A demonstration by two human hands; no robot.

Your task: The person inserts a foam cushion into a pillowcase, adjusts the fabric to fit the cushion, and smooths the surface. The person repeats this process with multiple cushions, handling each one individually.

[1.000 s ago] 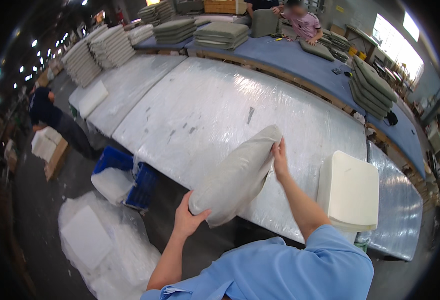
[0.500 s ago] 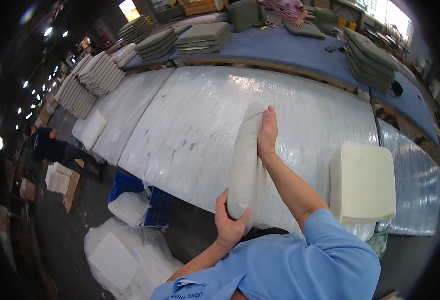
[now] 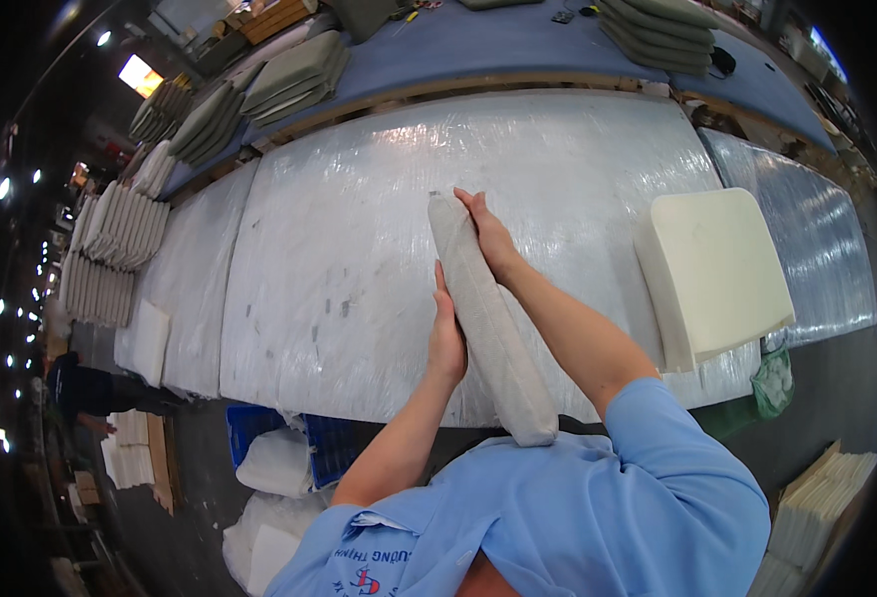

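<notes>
A light grey fabric-covered seat cushion [image 3: 488, 323] stands on its narrow edge over the near part of the wrapped table, its near end against my blue shirt. My left hand [image 3: 446, 333] presses along its left side, fingers pointing away from me. Against the right side, close to the far end, lies my right hand [image 3: 491, 237], its fingertips near the top corner. The cushion is gripped between both palms. Its underside and the far side of each grip are hidden.
A cream foam pad stack [image 3: 722, 279] sits at the table's right. Beyond the plastic-wrapped table [image 3: 359, 229] runs a blue worktop [image 3: 458, 50] with green cushion piles [image 3: 657, 35]. Left below are a blue crate [image 3: 329, 448] and white bags. A person [image 3: 100, 388] is at far left.
The cushion's far end has swung left and its near end has come against my shirt. My left hand has slid from the near end up along its left side.
</notes>
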